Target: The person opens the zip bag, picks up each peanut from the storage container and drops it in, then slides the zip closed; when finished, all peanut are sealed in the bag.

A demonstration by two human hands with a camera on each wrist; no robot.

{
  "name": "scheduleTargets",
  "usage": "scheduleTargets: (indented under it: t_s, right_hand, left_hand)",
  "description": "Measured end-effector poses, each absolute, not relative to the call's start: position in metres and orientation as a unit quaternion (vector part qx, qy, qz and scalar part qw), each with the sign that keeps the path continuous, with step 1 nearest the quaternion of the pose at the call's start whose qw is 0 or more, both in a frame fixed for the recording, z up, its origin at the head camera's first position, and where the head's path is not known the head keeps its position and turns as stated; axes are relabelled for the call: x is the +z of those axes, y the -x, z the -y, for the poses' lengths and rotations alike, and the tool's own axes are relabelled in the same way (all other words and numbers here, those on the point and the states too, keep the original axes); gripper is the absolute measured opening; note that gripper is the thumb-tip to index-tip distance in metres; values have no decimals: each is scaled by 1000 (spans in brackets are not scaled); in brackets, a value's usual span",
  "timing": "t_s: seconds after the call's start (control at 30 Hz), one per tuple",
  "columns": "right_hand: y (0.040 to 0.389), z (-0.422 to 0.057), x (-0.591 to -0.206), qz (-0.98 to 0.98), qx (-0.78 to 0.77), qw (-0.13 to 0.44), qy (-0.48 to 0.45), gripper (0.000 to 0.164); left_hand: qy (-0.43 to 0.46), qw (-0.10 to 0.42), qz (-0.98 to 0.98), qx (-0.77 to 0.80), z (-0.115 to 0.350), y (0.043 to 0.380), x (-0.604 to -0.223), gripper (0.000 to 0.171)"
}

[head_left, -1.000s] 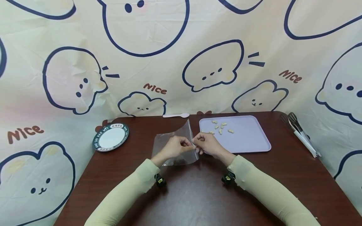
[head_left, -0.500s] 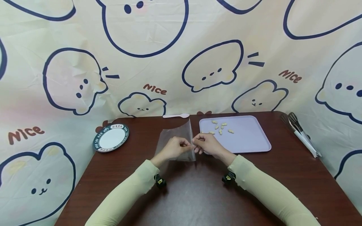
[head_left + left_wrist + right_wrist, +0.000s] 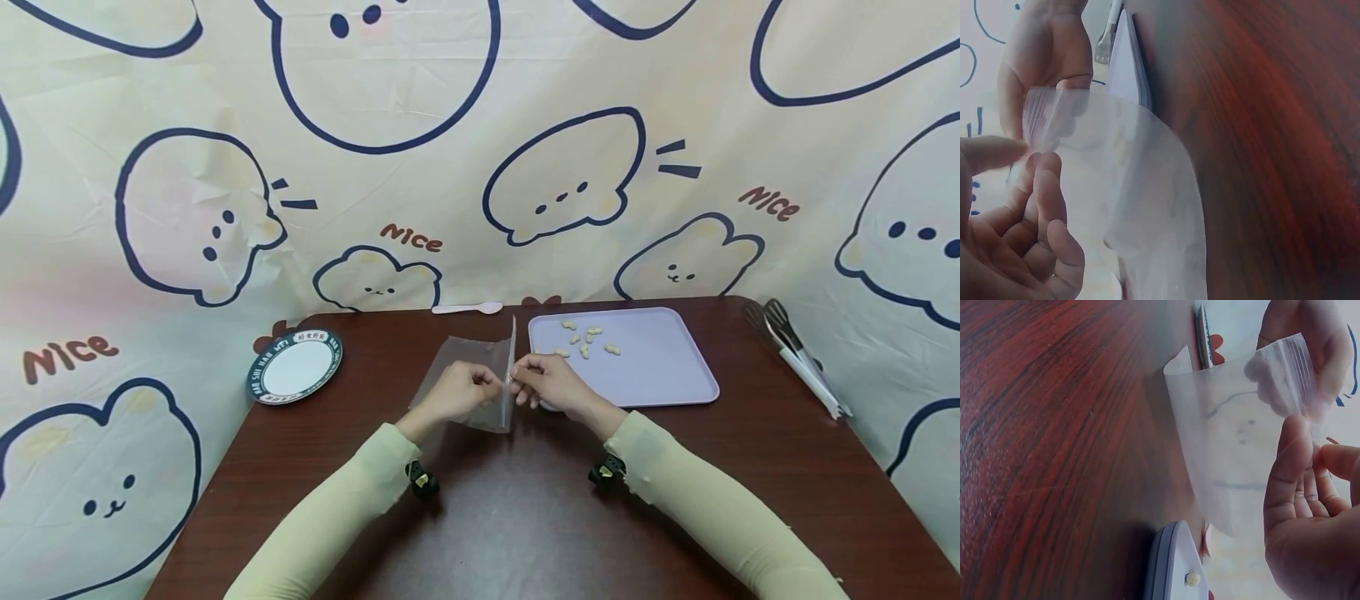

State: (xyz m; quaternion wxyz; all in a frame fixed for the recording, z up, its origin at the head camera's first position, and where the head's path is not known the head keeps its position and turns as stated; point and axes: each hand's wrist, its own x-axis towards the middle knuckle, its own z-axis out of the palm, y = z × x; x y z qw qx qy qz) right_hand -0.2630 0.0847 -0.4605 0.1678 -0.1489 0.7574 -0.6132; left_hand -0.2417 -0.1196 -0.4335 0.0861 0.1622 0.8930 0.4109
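Observation:
A clear zip-top plastic bag (image 3: 480, 354) is held up above the table, its ribbed zip edge toward the right. My left hand (image 3: 459, 393) pinches the bag at that edge between thumb and forefinger. Close beside it, my right hand (image 3: 551, 382) pinches the same edge with thumb and fingertips. In the left wrist view the bag (image 3: 1154, 187) hangs below the fingers and bows outward. The right wrist view shows the ribbed strip of the bag (image 3: 1294, 369) running between both hands.
A lilac tray (image 3: 652, 375) with several peanuts (image 3: 585, 350) lies right of the hands. A green-rimmed plate (image 3: 292, 392) stands at the left, a white spoon (image 3: 468, 308) at the back edge. Tongs and a whisk (image 3: 802, 358) lie at the far right on the brown table (image 3: 510, 517).
The bag has swung and turned so its zip edge stands more upright, and its body has drawn in to the right. Both hands have stayed nearly in place.

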Motion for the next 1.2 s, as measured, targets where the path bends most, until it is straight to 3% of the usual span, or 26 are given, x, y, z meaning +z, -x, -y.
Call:
scheduleTargets:
  t_s: [0.53, 1.0, 1.2]
  right_hand:
    - [265, -85, -465, -762, -605, 166, 162, 24]
    - [265, -85, -463, -813, -549, 142, 136, 19]
    - [266, -86, -464, -804, -557, 145, 150, 19]
  left_hand:
    - [-167, 72, -896, 405, 120, 243, -432, 20]
    - [-210, 46, -909, 357, 113, 239, -430, 7]
    - [-206, 38, -919, 334, 109, 238, -429, 9]
